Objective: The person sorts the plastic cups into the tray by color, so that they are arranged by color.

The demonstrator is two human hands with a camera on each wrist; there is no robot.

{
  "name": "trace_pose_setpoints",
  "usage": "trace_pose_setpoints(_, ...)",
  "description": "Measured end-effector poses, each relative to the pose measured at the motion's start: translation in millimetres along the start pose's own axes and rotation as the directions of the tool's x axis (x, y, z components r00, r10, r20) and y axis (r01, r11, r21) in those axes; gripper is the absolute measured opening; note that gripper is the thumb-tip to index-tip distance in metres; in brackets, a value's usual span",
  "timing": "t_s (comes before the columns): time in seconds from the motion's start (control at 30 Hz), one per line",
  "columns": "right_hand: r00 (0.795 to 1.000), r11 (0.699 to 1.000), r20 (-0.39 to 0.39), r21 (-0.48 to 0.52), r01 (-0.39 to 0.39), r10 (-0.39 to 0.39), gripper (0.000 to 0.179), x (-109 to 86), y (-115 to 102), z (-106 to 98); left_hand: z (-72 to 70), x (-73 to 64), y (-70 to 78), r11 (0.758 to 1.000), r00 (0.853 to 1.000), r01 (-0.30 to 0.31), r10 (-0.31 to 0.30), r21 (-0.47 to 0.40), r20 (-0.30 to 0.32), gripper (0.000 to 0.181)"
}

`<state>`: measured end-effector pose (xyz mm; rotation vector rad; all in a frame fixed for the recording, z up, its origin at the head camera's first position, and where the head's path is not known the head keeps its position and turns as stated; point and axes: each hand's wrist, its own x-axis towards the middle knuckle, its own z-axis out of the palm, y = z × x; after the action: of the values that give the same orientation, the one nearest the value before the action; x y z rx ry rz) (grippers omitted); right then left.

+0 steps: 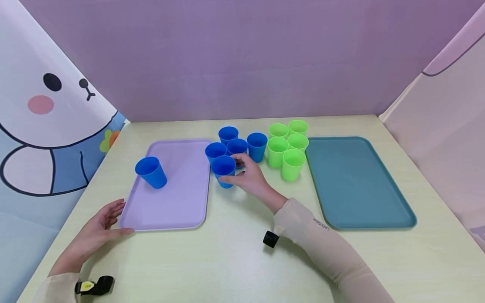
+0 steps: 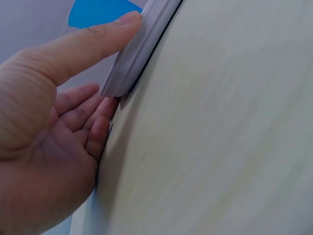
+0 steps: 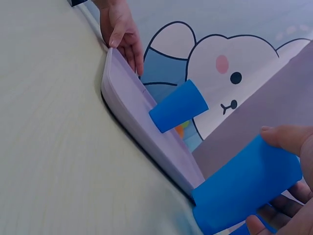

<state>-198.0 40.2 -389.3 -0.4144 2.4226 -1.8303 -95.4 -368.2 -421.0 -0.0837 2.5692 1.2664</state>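
Note:
My right hand [image 1: 250, 176] grips a blue cup [image 1: 223, 166] by its side, thumb in front and fingers behind; in the right wrist view this cup [image 3: 247, 188] looks large and close. Other blue cups [image 1: 228, 134] stand just behind it. One more blue cup [image 1: 151, 172] stands upright on the lilac tray [image 1: 185, 198] at left. At that tray's near left corner is my left hand [image 1: 96, 229]. In the left wrist view its thumb [image 2: 93, 46] touches the tray rim [image 2: 142, 54], while the other fingers lie loosely beside it.
Several light green cups [image 1: 293, 165] stand grouped right of the blue ones. A teal tray [image 1: 363, 185] lies on the right of the pale table [image 1: 227, 261]. A purple backdrop [image 1: 250, 59] rises behind the table.

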Motion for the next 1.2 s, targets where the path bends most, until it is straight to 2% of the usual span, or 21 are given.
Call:
trace_pose_setpoints(0.17,0.999,1.000,0.040,0.000,0.007,-0.007,0.064,-1.2,-10,2,-0.8,-0.9,-1.2,1.000,0.999,0.030,-0.030,0.005,0.014,0.101)
trace_pose_setpoints(0.33,0.998,1.000,0.062,-0.007,0.027,-0.026,0.064,0.0,-19,7,-0.5,-1.7,-2.2,1.000,1.000,0.016,-0.016,-0.004,0.010,0.100)
trace_pose_setpoints(0.57,0.994,0.999,0.104,0.011,0.038,-0.039,0.062,3.0,-30,16,-1.5,-1.8,0.5,0.998,0.998,0.052,-0.052,0.020,0.020,0.105)
trace_pose_setpoints(0.77,0.990,0.999,0.134,0.022,0.047,-0.050,0.062,8.6,-40,28,-2.5,-1.7,-1.4,1.000,0.999,0.029,-0.029,0.011,0.013,0.102)
trace_pose_setpoints(0.9,0.986,0.998,0.157,0.020,0.054,-0.057,0.062,12.9,-44,37,-2.5,-0.3,-1.6,0.999,0.999,0.044,-0.044,0.014,0.018,0.104)
trace_pose_setpoints(1.2,0.983,0.999,0.179,0.025,0.039,-0.042,0.059,22.7,-49,60,-2.1,-1.1,-0.9,1.000,0.999,0.031,-0.031,-0.006,0.022,0.103)
